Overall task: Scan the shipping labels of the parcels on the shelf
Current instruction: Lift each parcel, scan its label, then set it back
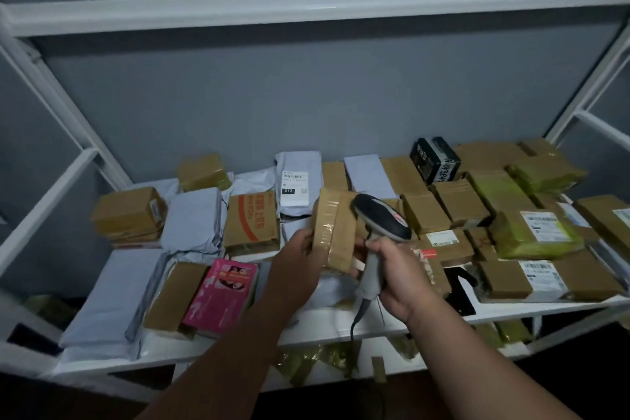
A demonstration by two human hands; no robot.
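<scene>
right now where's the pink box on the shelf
In the head view the pink box lies at the front of the shelf, left of centre, between a brown taped parcel on its left and the person's left forearm on its right.

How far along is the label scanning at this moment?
Done: nothing shows which parcels are already scanned. In hand: the left hand holds up a taped brown cardboard parcel; the right hand grips the grey handheld barcode scanner beside it. Left: possibly many, such as the pink box and white mailer bag on the white shelf.
</scene>
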